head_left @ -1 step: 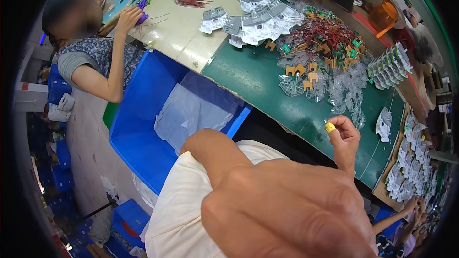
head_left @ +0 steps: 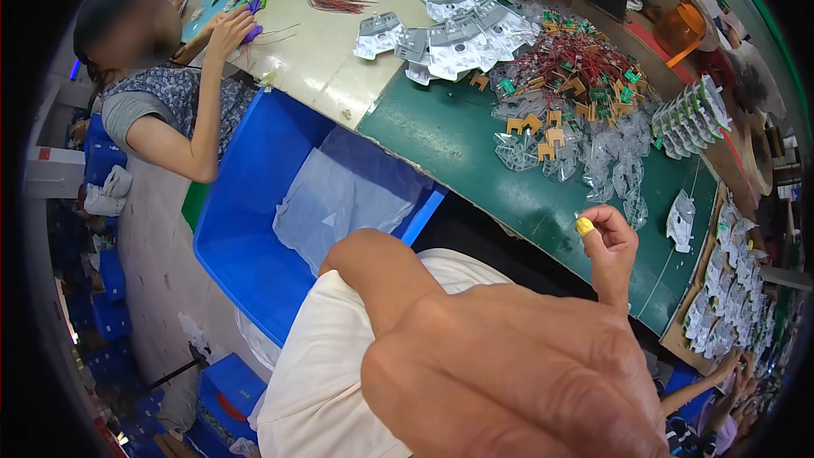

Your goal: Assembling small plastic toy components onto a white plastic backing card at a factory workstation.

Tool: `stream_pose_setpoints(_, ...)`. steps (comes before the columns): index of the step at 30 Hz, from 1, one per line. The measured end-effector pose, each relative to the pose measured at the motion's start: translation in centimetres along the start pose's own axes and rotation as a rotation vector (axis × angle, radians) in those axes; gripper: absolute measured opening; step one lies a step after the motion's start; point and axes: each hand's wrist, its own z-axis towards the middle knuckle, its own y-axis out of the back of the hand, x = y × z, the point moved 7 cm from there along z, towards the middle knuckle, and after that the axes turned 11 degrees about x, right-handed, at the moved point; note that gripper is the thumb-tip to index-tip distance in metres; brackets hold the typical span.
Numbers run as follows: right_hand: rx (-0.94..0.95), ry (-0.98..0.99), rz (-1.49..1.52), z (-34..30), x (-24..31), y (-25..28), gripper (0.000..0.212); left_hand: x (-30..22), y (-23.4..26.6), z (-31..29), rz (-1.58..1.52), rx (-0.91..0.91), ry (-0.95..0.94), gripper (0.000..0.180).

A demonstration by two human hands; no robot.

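Note:
My right hand [head_left: 609, 242] hovers at the near edge of the green table mat [head_left: 441, 131], fingers curled together, a yellow finger cot [head_left: 584, 226] on one fingertip. Nothing shows in its grip. My left hand [head_left: 509, 373] is very close to the camera, large and blurred, with the bent arm [head_left: 373, 259] reaching back over my white clothing [head_left: 331, 382]. Whether it holds anything is hidden. Just beyond the right hand lie clear plastic blister trays [head_left: 615, 170] and small orange parts [head_left: 534, 131] with red-wired components [head_left: 577, 64].
A blue bin [head_left: 246, 229] lined with a clear plastic bag stands beside the table on my left. A co-worker [head_left: 161, 102] sits at the cream table end handling purple pieces. Silver pouches [head_left: 458, 30] lie further back, white parts [head_left: 721, 288] at right, and another person's hand [head_left: 729, 365] below them.

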Motion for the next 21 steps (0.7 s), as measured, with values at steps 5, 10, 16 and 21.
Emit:
stream_pose_setpoints(5, 0.027, -0.025, 0.006, 0.2, -0.6, -0.6, 0.008, 0.9, 1.8, -1.6, 0.03, -0.125, 0.109, 0.031)
stream_pose_setpoints(10, -0.006, -0.052, -0.011, 0.6, -0.6, -0.8, 0.006, 1.7, 1.9, -3.6, 0.056, -0.242, 0.223, 0.03)
stream_pose_setpoints(16, -0.032, -0.08, -0.071, 6.0, -0.7, 0.2, 0.008, 9.9, 8.4, -5.0, 0.827, -0.218, 0.371, 0.046)
stream_pose_setpoints(21, 0.071, -0.097, -0.084, 3.6, -1.9, -0.8, 0.005, 16.4, 16.8, -12.0, 1.786, -0.124, 0.709, 0.055)
